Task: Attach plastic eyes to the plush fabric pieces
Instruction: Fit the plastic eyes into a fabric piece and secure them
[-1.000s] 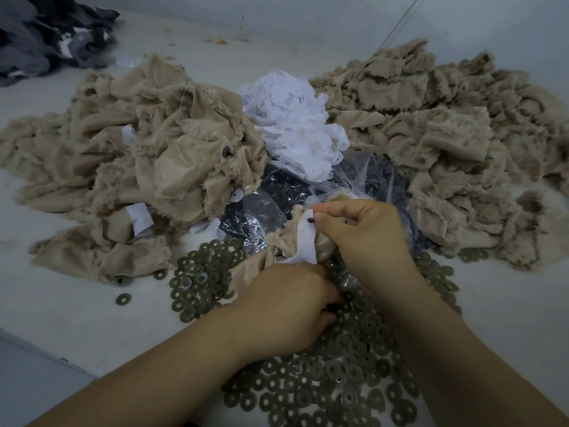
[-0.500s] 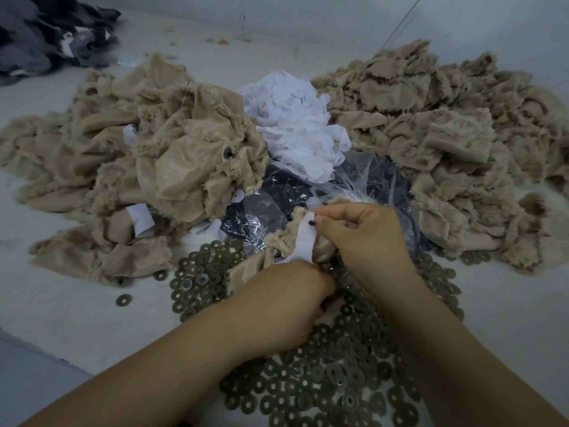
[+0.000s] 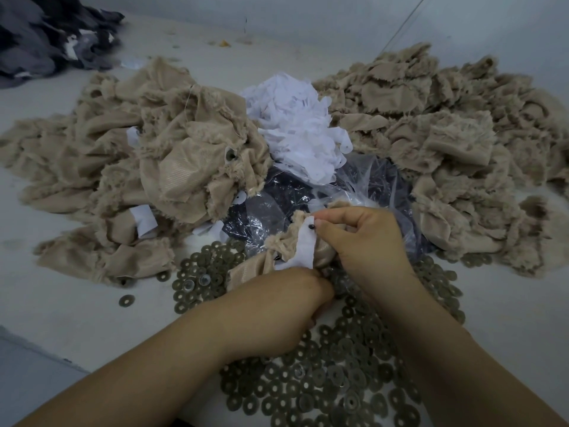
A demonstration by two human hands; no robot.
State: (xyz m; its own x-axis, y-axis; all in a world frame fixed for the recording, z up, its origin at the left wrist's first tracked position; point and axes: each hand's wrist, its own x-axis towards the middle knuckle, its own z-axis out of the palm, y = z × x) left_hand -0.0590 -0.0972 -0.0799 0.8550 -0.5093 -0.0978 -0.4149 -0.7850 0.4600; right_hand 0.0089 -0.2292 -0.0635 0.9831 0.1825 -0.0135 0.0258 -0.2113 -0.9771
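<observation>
Head view, only camera. Right hand (image 3: 366,241) pinches the top edge of the plush piece (image 3: 277,241) with thumb and forefinger, holding it up off the table (image 3: 61,303) so the white backing patch (image 3: 303,252) faces the camera. A black eye post (image 3: 311,226) sticks through that patch just beside the fingertips; holding it there probably keeps the post exposed for a washer. A second dark eye (image 3: 276,258) shows lower on the same piece.

Left hand (image 3: 277,315) is knuckles-up at the bottom edge of the piece, fingers curled under and hidden. Cannot tell whether it grips fabric or a washer.

Washers (image 3: 332,374) are spread directly under both hands, within reach for locking the posts. Clear bag of dark eyes (image 3: 283,208) lies just behind the held piece, also close. White patches pile (image 3: 295,134) sits behind the bag.

Left tan pile (image 3: 123,167) shows a washer on one piece, so likely finished work; right tan pile (image 3: 446,134) is likely stock. Dark fabric (image 3: 46,35) is far left, well apart.

Judgement: mid-piece, post through, washer likely next.
</observation>
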